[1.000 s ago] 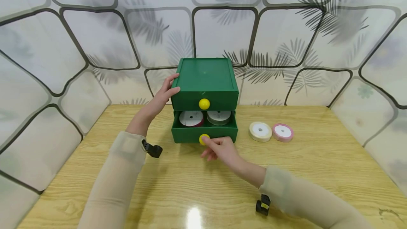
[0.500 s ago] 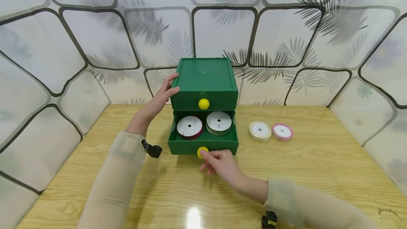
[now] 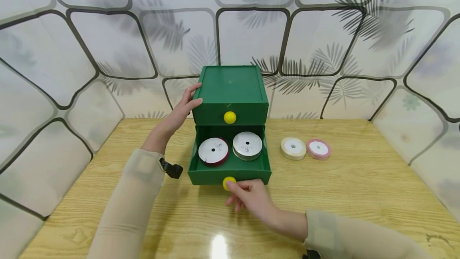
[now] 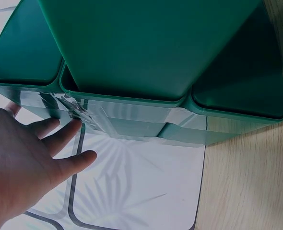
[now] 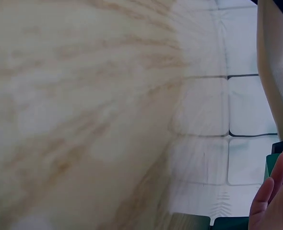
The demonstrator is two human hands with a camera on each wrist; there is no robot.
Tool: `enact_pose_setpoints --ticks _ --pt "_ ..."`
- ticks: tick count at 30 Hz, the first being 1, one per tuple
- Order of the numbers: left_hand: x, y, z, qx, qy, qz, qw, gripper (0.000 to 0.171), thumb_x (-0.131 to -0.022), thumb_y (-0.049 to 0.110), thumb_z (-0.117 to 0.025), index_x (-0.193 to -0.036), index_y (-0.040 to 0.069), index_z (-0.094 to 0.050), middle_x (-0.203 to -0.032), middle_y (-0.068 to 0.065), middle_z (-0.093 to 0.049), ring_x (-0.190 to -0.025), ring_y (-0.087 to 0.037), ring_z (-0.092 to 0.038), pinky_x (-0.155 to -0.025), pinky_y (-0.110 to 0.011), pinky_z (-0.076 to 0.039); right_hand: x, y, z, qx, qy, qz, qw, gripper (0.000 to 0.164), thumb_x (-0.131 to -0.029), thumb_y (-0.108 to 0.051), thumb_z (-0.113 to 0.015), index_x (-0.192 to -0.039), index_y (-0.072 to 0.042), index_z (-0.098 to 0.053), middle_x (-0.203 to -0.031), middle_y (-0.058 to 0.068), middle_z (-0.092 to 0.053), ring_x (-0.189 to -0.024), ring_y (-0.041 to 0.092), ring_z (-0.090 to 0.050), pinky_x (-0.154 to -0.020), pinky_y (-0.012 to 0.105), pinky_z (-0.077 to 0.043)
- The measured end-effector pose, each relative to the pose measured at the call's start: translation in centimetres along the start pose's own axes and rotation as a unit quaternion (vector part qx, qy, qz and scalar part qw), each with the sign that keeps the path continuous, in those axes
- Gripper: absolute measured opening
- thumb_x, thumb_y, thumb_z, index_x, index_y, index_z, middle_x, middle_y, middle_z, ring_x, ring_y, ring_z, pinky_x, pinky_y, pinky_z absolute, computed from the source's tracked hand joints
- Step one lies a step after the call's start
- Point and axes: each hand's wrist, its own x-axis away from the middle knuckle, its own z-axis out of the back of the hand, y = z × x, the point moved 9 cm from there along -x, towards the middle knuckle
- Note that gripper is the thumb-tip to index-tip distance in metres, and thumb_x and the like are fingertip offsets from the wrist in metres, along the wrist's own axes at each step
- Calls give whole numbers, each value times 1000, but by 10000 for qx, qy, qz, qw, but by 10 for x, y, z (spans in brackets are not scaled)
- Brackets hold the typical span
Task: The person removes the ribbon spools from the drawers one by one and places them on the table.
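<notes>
A green two-drawer cabinet point(image 3: 230, 85) stands at the back of the table, its upper drawer closed behind a yellow knob point(image 3: 230, 117). The lower drawer point(image 3: 208, 178) is pulled out. In it lie two ribbon spools with white faces, a dark red one point(image 3: 207, 154) and a grey-green one point(image 3: 253, 147). My right hand point(image 3: 256, 201) pinches the lower yellow knob point(image 3: 227, 182) between thumb and forefinger. My left hand point(image 3: 177, 113) rests on the cabinet's upper left side with fingers extended. In the left wrist view, the left hand point(image 4: 31, 167) is spread beside the taped green side.
A cream ribbon spool point(image 3: 293, 156) and a pink one point(image 3: 318, 155) lie side by side on the wooden table point(image 3: 359, 179), right of the cabinet. Patterned panels point(image 3: 251, 35) rise behind and at both sides.
My right hand has drawn the lower drawer toward me, bringing the two spools inside more fully into sight. The left hand stays on the cabinet.
</notes>
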Motion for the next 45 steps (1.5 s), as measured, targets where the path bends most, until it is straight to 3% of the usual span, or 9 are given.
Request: enact_pose_setpoints --ticks 11,20,28,33,41,45 --pt "0 1 0 7 32 7 10000 64 -101 37 -39 -156 23 -8 -159 -9 -11 -144 -27 -11 -111 -57 -12 6 2 -2 -221 -109 -76 9997 39 -96 -30 -62 -91 7 -73 -73 10 -71 -50 17 -59 -50 25 -44" --pt "0 2 0 -2 31 -39 10000 65 -101 36 -39 -156 23 -8 -159 -10 -11 -144 -28 -12 -111 -56 -12 16 -2 9 -280 -367 -135 9988 38 -95 -30 -64 -100 6 -73 -77 10 -72 -53 15 -60 -55 26 -50" --pt "-1 1 0 -9 36 -61 10000 65 -101 36 -39 -156 22 -8 -158 -11 -12 -143 -28 -14 -111 -55 -14 16 -36 21 -395 -466 229 9979 31 -97 -24 -62 -98 5 -73 -80 13 -72 -54 16 -61 -58 27 -53" --pt "0 0 0 12 49 1 10000 65 -101 37 -39 -156 24 -8 -159 -10 -12 -144 -28 -13 -111 -56 -13 9 -64 31 -370 -556 716 9952 27 -98 -16 -60 -102 9 -69 -85 14 -72 -59 18 -63 -62 31 -55" --pt "0 1 -1 -52 37 6 10000 64 -102 37 -39 -156 25 -7 -159 -10 -11 -144 -28 -13 -111 -55 -14 -5 -102 45 -124 -801 1323 9879 22 -96 -8 -60 -109 10 -65 -94 17 -71 -71 22 -68 -67 36 -56" --pt "1 0 0 -50 46 12 10000 64 -102 37 -38 -156 25 -7 -159 -9 -10 -144 -28 -13 -111 -56 -13 -14 -119 50 157 -1012 1624 9814 23 -95 -7 -62 -115 5 -64 -105 15 -70 -87 27 -67 -76 37 -55"
